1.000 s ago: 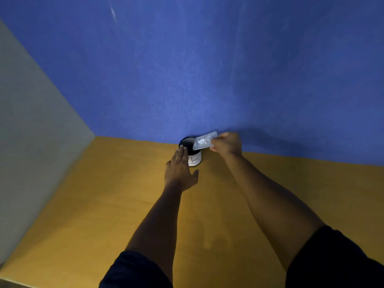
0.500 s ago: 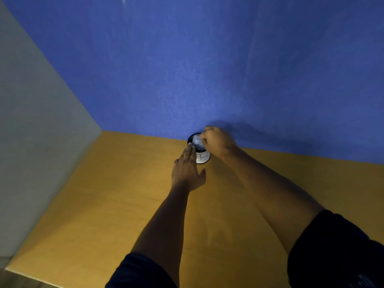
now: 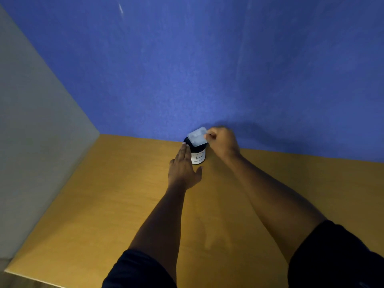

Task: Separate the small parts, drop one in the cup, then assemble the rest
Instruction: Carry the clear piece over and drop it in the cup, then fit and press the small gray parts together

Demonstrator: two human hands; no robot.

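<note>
A small cup [image 3: 198, 157], dark at the top with a white label marked "B", stands on the wooden table near the blue wall. My right hand [image 3: 223, 142] pinches a small clear plastic bag [image 3: 197, 136] by its right edge and holds it tilted over the cup's mouth. What the bag contains is too blurred to make out. My left hand [image 3: 184, 168] lies flat with fingers together against the cup's left side, steadying it.
The wooden table [image 3: 104, 204] runs into a corner formed by the blue wall [image 3: 207, 69] behind and a grey panel [image 3: 31, 132] on the left. The table's front edge shows at the lower left.
The right hand had lowered over the cup's mouth, hiding the bag; now it has drawn back to the right and the bag shows again above the cup. The left hand stays at the cup.
</note>
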